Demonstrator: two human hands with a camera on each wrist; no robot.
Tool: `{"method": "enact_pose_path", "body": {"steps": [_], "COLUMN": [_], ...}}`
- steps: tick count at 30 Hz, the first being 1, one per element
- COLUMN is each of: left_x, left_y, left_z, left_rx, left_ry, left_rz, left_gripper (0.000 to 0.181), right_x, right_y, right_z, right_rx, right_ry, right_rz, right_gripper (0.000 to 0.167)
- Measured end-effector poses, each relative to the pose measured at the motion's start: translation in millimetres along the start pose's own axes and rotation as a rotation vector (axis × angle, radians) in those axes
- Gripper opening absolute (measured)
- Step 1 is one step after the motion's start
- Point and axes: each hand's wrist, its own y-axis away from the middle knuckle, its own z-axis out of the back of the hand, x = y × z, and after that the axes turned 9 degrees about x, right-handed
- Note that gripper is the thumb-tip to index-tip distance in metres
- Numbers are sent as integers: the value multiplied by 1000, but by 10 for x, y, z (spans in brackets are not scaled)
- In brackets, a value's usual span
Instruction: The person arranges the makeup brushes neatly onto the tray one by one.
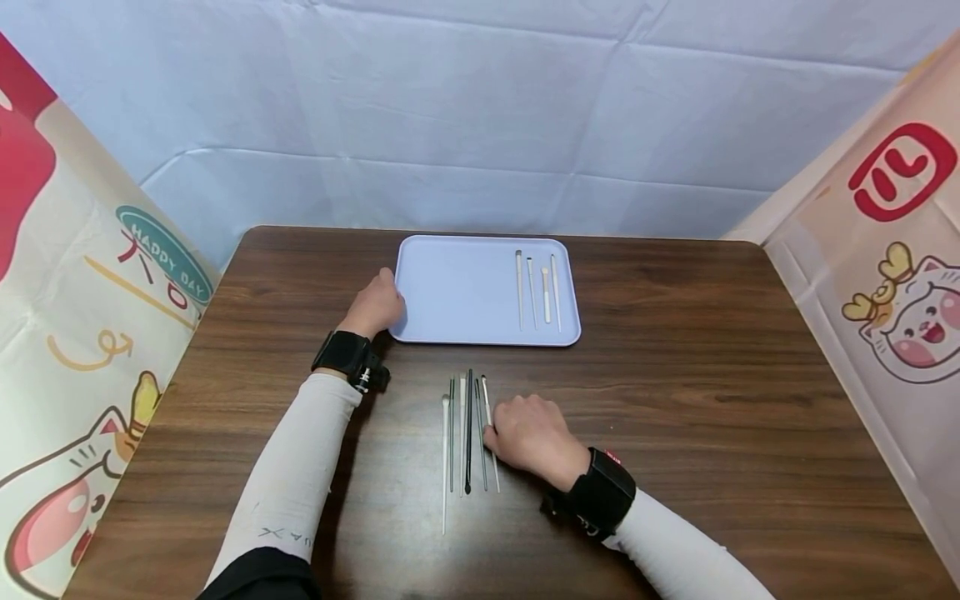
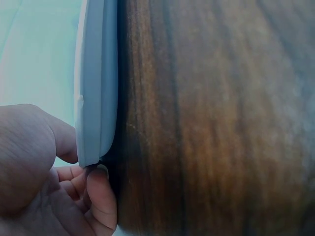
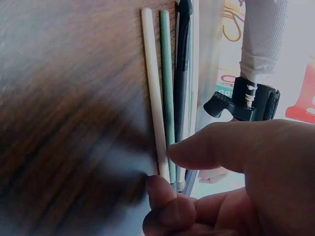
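A pale lavender tray (image 1: 465, 292) lies toward the far side of the table, with several light-handled makeup brushes (image 1: 546, 300) side by side in its right part. My left hand (image 1: 377, 304) grips the tray's left rim, thumb above and fingers below in the left wrist view. Nearer, several brushes with white, green and black handles lie in a loose row, among them a black brush (image 1: 468, 433). At the row's right end my right hand (image 1: 534, 437) has thumb and forefinger on either side of a white-handled makeup brush (image 3: 154, 83). A green-handled brush (image 3: 167, 73) lies right beside it.
The brown wooden table (image 1: 675, 358) extends to both sides. Behind it hangs a pale blue cloth (image 1: 480, 108). Printed cartoon sheets stand at the left (image 1: 90, 333) and right (image 1: 900, 275). Each wrist wears a black strap with a camera.
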Motion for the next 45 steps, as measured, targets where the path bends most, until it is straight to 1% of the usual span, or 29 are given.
{"method": "enact_pose_path", "body": {"steps": [5, 28, 41, 45], "left_x": [-4, 21, 11, 15], "left_y": [-10, -26, -15, -22], "left_z": [-8, -22, -17, -18], "left_rx": [-8, -9, -14, -15], "left_ry": [-11, 3, 3, 1], "left_rz": [-4, -9, -14, -15], "left_gripper": [38, 40, 40, 40], "right_x": [15, 11, -4, -11], "right_y": [-2, -44, -44, -55], "right_z": [-2, -24, 87, 128], "right_rx": [10, -18, -15, -30], "right_ry": [7, 20, 19, 17], "right_rz": [-3, 8, -2, -1], "right_gripper": [43, 38, 39, 38]}}
